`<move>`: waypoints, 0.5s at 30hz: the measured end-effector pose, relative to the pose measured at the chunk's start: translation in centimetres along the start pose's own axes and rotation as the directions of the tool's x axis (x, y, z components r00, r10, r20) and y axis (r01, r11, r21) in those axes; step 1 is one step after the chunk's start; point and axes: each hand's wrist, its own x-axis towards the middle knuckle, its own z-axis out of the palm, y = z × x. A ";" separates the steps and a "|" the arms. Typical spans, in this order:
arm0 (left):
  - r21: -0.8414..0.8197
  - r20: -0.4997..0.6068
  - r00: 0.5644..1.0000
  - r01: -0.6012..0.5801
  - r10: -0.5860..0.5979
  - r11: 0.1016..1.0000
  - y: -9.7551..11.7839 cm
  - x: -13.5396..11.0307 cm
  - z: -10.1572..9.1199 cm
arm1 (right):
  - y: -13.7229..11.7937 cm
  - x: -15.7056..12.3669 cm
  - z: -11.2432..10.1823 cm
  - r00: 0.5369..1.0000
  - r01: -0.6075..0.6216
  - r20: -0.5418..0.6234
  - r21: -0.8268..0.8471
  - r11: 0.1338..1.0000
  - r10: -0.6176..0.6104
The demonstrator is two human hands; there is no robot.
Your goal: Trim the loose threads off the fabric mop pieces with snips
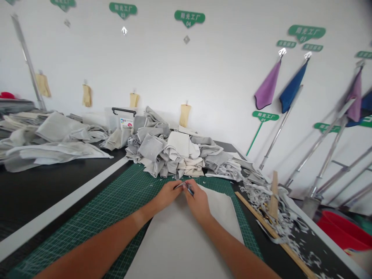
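Observation:
Both my hands meet at the far edge of a pale grey cloth sheet point(186, 240) that lies flat on the green cutting mat point(116, 201). My left hand point(167, 195) is closed in a pinch on one end of a thin dark pen-like tool point(186, 186). My right hand point(198, 200) is closed around the other end of the same tool. The tool lies just above the cloth's far edge. Right behind my hands rises a heap of folded grey and cream cloths point(174, 155).
More grey cloth lies piled at the far left point(49, 143). A long wooden ruler point(270, 232) and a drift of cloth trimmings point(279, 209) lie to the right. A red bin point(343, 232) stands off the table's right edge. Metal poles lean on the wall point(325, 155).

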 end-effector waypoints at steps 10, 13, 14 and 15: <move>-0.041 -0.037 0.999 -0.020 0.019 0.999 -0.4 0.0 -0.6 | 0.6 0.5 -0.2 0.991 -0.071 -0.114 0.017 0.997 0.072; -0.041 -0.053 0.998 -0.023 0.021 0.999 -0.6 0.1 -0.6 | 0.8 0.6 -0.3 0.994 -0.048 -0.095 0.046 0.998 0.053; -0.055 -0.057 0.998 -0.022 0.019 0.998 -0.7 0.2 -0.6 | 0.9 0.6 -0.2 0.995 -0.046 -0.088 0.048 0.998 0.050; -0.072 -0.060 0.998 -0.020 0.016 0.997 -0.7 0.2 -0.6 | 0.9 0.6 -0.2 0.995 -0.047 -0.083 0.047 0.998 0.051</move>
